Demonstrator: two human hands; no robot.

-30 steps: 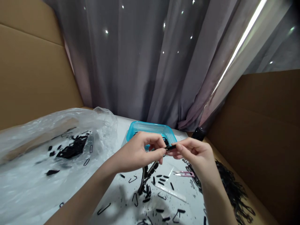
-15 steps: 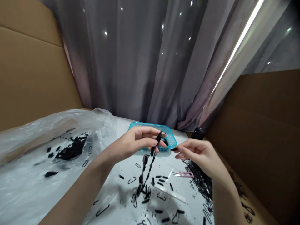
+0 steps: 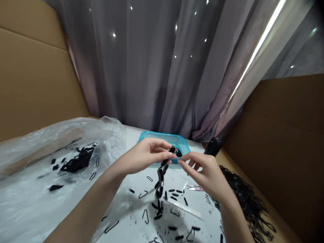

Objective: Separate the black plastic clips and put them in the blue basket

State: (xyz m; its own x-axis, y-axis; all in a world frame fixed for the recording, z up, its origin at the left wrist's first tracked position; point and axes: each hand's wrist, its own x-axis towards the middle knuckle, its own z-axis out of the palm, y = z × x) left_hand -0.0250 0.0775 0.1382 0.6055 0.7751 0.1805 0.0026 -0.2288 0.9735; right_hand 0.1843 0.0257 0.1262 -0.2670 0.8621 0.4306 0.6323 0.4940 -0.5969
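Note:
My left hand (image 3: 145,156) pinches the top of a dangling black strip of linked pieces (image 3: 161,179), which hangs in a loose bunch over the white table (image 3: 136,209). Close to its fingertips, my right hand (image 3: 204,170) has thumb and forefinger pressed together; anything between them is too small or hidden to make out. Behind both hands stands a blue perforated basket (image 3: 186,145) with black pieces inside, partly covered by the fingers. Small black bars (image 3: 172,228) and bent black wire-like loops (image 3: 145,216) lie scattered below.
Pink-handled snips (image 3: 196,188) lie partly behind my right hand, near a whitish flat strip (image 3: 186,210). A heap of black loops (image 3: 245,199) and a dark cylindrical object (image 3: 213,145) are at right. Clear plastic (image 3: 30,202) with black pieces spreads left. Cardboard walls (image 3: 32,74) flank the table.
My right hand has moved left to my left fingertips; the small black piece it held no longer shows clearly. The hanging strip has swung and bunched up. More of the black heap is uncovered.

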